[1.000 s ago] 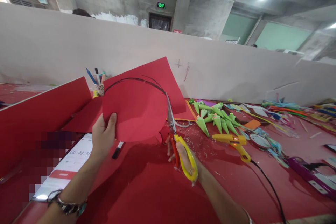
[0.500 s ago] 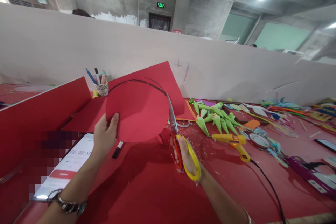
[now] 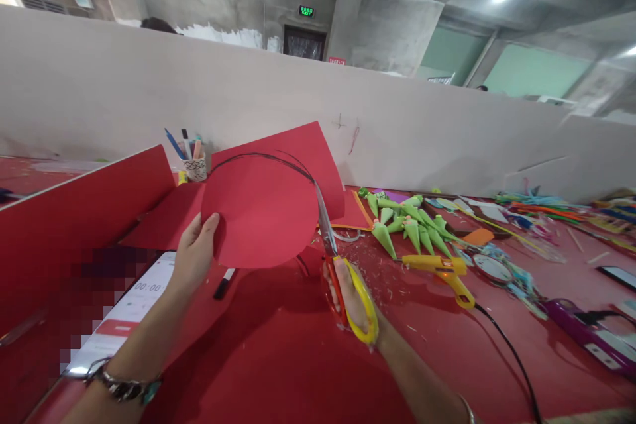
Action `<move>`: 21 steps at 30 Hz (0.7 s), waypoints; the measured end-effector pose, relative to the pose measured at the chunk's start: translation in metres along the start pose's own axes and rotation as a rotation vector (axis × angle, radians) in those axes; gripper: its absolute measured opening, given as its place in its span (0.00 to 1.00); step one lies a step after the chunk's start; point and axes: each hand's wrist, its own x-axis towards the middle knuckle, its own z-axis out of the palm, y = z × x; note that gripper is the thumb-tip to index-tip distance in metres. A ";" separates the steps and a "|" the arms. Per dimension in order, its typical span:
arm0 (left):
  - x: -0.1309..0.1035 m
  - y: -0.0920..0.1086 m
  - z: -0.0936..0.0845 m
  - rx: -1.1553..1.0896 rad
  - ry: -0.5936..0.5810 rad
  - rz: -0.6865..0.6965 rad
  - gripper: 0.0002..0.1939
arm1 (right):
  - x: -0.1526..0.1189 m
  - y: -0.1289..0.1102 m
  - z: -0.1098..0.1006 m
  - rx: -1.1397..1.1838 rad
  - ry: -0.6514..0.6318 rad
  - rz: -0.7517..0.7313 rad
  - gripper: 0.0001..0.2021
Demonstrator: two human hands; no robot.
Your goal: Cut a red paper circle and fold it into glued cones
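Scissors [image 3: 325, 222], clamped in the right grip [image 3: 352, 288], meet red paper [image 3: 261, 212] at its black arc [image 3: 258, 155]; the left grip [image 3: 196, 252] pinches one edge, seemingly steadying it.

Right hand [image 3: 352, 293] partly behind scissors [image 3: 330, 244]

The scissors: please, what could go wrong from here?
The scissors could stray from the black line, leaving an uneven edge. The left hand holds the paper only at one side, so it may bend. The glue gun, its light on, might burn the right hand if touched.
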 end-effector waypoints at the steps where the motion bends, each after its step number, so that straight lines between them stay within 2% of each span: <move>1: -0.002 0.000 0.002 -0.048 -0.052 -0.046 0.17 | 0.000 0.001 0.000 0.022 0.004 0.011 0.26; 4: -0.009 0.004 0.009 -0.114 -0.240 -0.148 0.22 | 0.002 0.004 0.000 0.090 0.005 0.039 0.25; 6: -0.012 0.007 0.012 -0.151 -0.301 -0.210 0.24 | 0.003 0.008 0.000 0.120 0.006 0.047 0.25; 10: -0.011 0.010 0.013 -0.202 -0.207 -0.348 0.11 | 0.004 0.013 -0.001 0.155 -0.029 0.063 0.24; 13: -0.008 0.007 0.014 -0.226 -0.136 -0.359 0.04 | 0.004 0.017 0.000 0.156 -0.050 0.041 0.23; 17: -0.007 0.000 0.015 -0.204 -0.076 -0.223 0.07 | 0.003 0.021 0.001 0.156 -0.076 0.016 0.23; 21: -0.005 -0.004 0.011 -0.080 0.054 -0.083 0.12 | -0.002 0.015 0.001 0.111 -0.143 -0.068 0.22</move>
